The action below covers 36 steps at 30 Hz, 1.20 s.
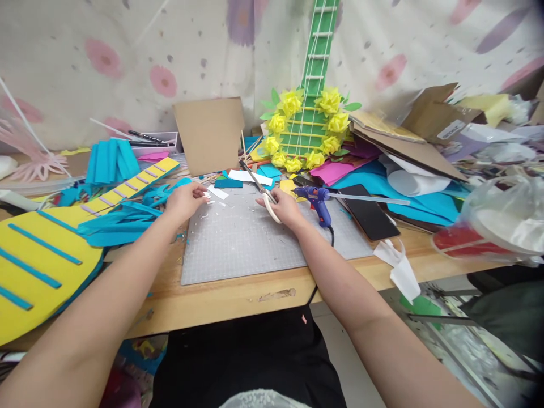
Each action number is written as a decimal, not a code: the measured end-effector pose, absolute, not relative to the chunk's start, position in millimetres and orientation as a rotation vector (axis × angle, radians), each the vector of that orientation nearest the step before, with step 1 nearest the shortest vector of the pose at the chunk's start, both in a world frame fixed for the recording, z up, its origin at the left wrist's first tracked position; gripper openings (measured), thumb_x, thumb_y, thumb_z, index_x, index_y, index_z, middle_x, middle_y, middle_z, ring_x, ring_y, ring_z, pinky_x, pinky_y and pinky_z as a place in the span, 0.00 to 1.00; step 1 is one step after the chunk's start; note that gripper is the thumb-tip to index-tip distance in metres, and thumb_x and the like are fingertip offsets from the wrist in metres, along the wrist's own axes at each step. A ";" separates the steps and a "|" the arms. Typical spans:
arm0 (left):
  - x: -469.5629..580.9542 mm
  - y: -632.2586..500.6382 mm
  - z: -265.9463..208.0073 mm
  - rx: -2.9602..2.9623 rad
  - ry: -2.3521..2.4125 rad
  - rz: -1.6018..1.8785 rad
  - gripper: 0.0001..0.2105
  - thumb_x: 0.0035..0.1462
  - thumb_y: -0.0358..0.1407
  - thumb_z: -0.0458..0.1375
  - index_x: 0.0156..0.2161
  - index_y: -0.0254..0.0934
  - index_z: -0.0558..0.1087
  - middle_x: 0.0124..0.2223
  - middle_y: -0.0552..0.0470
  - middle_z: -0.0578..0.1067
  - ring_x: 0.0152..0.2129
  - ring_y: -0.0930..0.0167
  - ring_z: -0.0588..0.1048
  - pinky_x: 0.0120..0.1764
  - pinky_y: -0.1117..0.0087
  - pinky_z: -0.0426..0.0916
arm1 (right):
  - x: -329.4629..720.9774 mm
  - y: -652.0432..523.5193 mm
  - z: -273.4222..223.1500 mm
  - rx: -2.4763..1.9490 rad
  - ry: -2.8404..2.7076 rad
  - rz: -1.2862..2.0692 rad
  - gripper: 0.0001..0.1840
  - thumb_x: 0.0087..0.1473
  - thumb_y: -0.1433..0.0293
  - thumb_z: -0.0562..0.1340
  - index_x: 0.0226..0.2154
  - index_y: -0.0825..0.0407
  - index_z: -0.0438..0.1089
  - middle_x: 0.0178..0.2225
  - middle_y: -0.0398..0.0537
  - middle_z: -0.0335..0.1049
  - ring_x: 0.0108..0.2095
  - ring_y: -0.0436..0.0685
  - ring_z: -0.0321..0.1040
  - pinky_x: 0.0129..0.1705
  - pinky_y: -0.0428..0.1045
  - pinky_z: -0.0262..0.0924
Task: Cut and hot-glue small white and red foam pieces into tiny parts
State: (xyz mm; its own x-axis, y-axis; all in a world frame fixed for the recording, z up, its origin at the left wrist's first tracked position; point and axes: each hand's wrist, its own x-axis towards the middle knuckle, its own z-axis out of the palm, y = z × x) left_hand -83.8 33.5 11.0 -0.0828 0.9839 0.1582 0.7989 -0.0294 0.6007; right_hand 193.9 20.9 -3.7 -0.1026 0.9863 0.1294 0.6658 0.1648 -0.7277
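My right hand is closed round the white-handled scissors, whose blades point up and away over the grey cutting mat. At the mat's left edge my left hand has its fingers pinched near small white scraps; a little white piece shows at the fingertips. Just right of those fingers lies a small white paper strip. A longer white strip lies beyond, by the scissor tips. To the right of my right hand rests a blue glue gun with a clear glue stick in it.
A yellow guitar-shaped cutout with blue strips lies left, beside blue crepe paper. A green guitar shape with yellow flowers stands at the back. A black phone and a plastic-wrapped tub are on the right.
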 end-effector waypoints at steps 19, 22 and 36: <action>-91.3 29.7 20.7 1.987 2.039 0.796 0.07 0.46 0.35 0.61 0.34 0.39 0.75 0.31 0.51 0.74 0.29 0.68 0.71 0.34 0.69 0.64 | 192.6 22.3 -3.8 -1.641 -1.775 0.628 0.19 0.45 0.51 0.59 0.24 0.50 0.58 0.23 0.40 0.61 0.25 0.50 0.56 0.28 0.46 0.46; -84.4 28.0 16.4 2.110 2.046 0.649 0.09 0.44 0.39 0.63 0.34 0.40 0.75 0.33 0.49 0.72 0.31 0.67 0.71 0.34 0.69 0.63 | 192.9 23.0 -3.8 -1.688 -1.743 0.580 0.19 0.46 0.51 0.58 0.25 0.50 0.60 0.24 0.42 0.63 0.26 0.51 0.57 0.28 0.46 0.47; -80.4 27.8 14.3 2.119 2.070 0.816 0.06 0.51 0.35 0.56 0.33 0.38 0.74 0.37 0.47 0.71 0.38 0.63 0.71 0.41 0.65 0.63 | 196.4 8.9 15.7 -1.879 -1.963 0.372 0.16 0.50 0.61 0.57 0.40 0.52 0.62 0.37 0.56 0.70 0.37 0.61 0.66 0.35 0.50 0.54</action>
